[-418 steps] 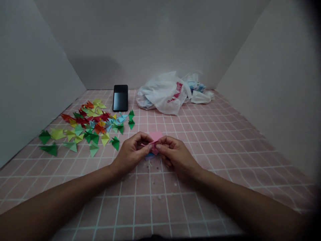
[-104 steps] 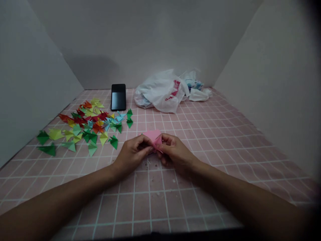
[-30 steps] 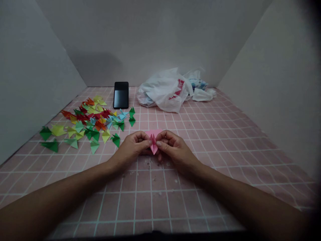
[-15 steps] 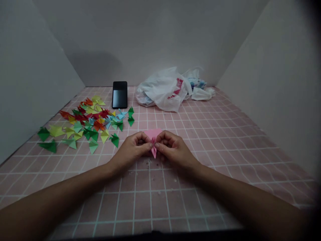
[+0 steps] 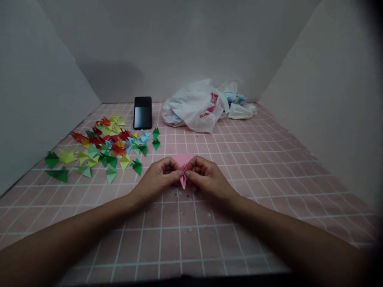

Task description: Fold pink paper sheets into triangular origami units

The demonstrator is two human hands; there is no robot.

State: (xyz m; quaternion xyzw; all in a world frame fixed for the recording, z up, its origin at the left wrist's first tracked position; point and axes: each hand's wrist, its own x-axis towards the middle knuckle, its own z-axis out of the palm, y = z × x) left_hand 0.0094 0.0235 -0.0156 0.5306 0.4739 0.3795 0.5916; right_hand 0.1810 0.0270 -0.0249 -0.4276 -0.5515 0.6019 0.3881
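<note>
A piece of folded pink origami paper (image 5: 183,158) is held between my two hands, just above the checked cloth. Its wide flap points away from me and a narrow folded point hangs towards me. My left hand (image 5: 163,173) pinches the paper's left side between thumb and fingers. From the other side, my right hand (image 5: 202,173) pinches it too, thumb tip close to the left thumb. The fingertips hide the middle folds.
Many small folded paper pieces (image 5: 109,159) in green, yellow, red, orange and blue lie to the left. A black phone (image 5: 143,113) rests behind them. White plastic bags (image 5: 197,105) sit at the back. Pale walls (image 5: 191,48) enclose the pink checked cloth (image 5: 254,167).
The pink paper's narrow near part looks slightly different, its folds less spread between the thumbs. Both hands keep almost the same place and grip.
</note>
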